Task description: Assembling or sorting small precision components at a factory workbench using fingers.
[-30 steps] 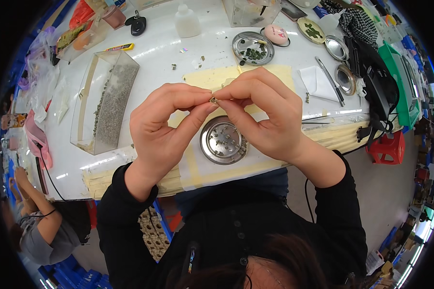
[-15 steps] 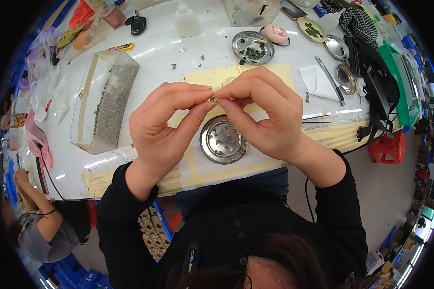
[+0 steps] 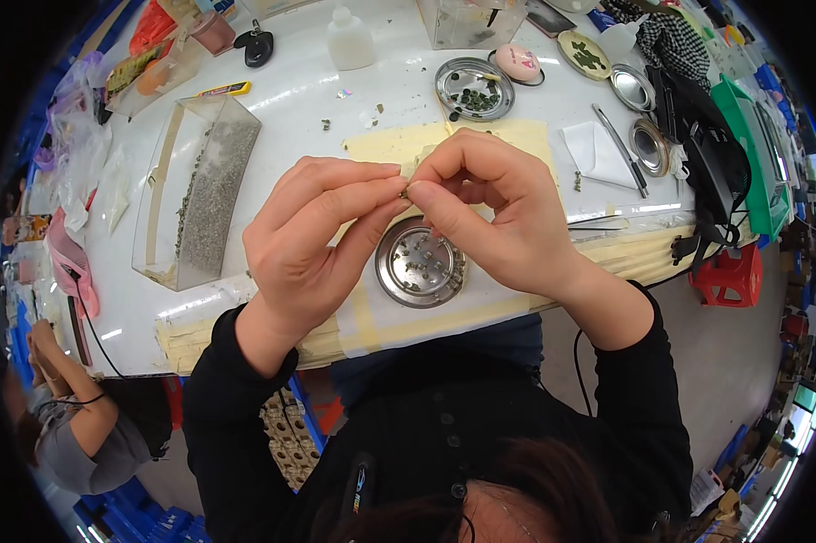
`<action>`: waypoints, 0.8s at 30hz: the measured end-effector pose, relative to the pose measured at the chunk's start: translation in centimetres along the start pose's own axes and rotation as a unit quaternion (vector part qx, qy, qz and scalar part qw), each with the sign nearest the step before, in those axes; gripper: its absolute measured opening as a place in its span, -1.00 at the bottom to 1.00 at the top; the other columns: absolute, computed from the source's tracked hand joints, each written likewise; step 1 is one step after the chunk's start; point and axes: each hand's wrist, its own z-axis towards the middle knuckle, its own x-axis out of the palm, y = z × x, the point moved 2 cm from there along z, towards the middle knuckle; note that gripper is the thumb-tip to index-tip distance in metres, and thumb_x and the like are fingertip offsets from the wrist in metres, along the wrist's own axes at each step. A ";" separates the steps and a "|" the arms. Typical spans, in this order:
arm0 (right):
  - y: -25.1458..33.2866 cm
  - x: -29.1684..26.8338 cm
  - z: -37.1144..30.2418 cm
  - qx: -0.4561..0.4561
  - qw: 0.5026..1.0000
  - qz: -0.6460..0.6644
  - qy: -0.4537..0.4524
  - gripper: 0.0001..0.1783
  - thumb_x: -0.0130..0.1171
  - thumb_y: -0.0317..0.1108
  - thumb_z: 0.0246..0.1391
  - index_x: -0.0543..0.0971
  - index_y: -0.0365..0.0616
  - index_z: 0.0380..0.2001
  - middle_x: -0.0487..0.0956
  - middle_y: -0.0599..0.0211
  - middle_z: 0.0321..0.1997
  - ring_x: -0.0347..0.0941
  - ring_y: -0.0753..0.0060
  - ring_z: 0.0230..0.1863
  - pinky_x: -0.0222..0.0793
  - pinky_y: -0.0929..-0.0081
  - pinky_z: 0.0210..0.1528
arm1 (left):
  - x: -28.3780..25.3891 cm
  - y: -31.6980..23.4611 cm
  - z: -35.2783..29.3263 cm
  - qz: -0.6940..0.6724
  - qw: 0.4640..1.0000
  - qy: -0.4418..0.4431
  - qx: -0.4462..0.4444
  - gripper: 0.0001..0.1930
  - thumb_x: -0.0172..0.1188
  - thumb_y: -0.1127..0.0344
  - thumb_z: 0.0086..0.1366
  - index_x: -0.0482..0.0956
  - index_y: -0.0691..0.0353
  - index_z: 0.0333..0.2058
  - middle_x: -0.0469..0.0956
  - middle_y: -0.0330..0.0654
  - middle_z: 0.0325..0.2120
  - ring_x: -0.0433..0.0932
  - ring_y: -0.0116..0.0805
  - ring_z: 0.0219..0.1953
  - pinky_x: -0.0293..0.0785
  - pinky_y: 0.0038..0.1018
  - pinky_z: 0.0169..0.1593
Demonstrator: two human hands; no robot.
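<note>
Wht tbl — metal pc. btwn fingers

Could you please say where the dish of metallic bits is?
In the head view, the dish is central, between the left hand and right hand, toward the table's near edge.

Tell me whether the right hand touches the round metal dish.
Cannot tell: in the head view, the right hand overlaps the dish, but the height between them doesn't show.

Black sleeves, silver dish, white tabletop, yellow cutter, black-and-white checked cloth, green tray, red stool
</note>
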 end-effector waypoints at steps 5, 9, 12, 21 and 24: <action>0.1 -0.3 0.0 -0.032 0.999 -0.032 -0.005 -0.90 0.26 -0.46 0.06 0.58 -0.27 -0.39 0.55 0.36 -0.43 0.53 0.61 -0.43 0.46 0.68 -0.41 | 0.3 0.1 0.1 -0.018 1.000 0.004 -0.008 -0.79 0.38 0.60 -0.01 0.66 0.31 -0.33 0.64 -0.11 -0.34 0.59 -0.28 -0.37 0.48 -0.49 -0.32; 1.4 -2.2 0.1 -0.150 0.977 -0.127 -0.078 -0.93 0.29 -0.49 0.02 0.59 -0.26 -0.42 0.54 0.36 -0.45 0.50 0.60 -0.49 0.41 0.69 -0.46 | 0.1 0.2 0.0 -0.019 0.999 0.011 -0.026 -0.79 0.38 0.60 -0.02 0.66 0.32 -0.34 0.65 -0.10 -0.37 0.60 -0.27 -0.38 0.48 -0.49 -0.31; 2.9 -4.6 -0.4 -0.239 0.901 -0.329 -0.153 -0.94 0.30 -0.55 -0.02 0.62 -0.24 -0.42 0.54 0.36 -0.49 0.45 0.56 -0.53 0.37 0.65 -0.50 | 0.4 0.1 -0.2 -0.027 0.999 0.023 -0.037 -0.80 0.39 0.60 -0.02 0.65 0.32 -0.35 0.65 -0.10 -0.39 0.60 -0.27 -0.39 0.48 -0.49 -0.31; 0.0 -4.9 -0.8 -0.138 0.895 -0.404 -0.127 -0.86 0.35 -0.39 -0.06 0.63 -0.14 -0.39 0.54 0.35 -0.47 0.47 0.30 -0.39 0.37 0.43 -0.37 | 1.4 0.6 -0.9 -0.121 0.982 0.056 -0.137 -0.86 0.37 0.60 0.03 0.65 0.34 -0.38 0.66 -0.11 -0.40 0.62 -0.33 -0.38 0.50 -0.52 -0.28; -0.4 -4.8 -0.7 -0.143 0.904 -0.386 -0.114 -0.87 0.35 -0.42 -0.07 0.63 -0.15 -0.40 0.55 0.34 -0.47 0.48 0.30 -0.40 0.38 0.44 -0.37 | 1.4 0.7 -0.8 -0.136 0.978 0.057 -0.147 -0.86 0.36 0.60 0.04 0.65 0.34 -0.38 0.66 -0.11 -0.40 0.62 -0.35 -0.38 0.50 -0.53 -0.27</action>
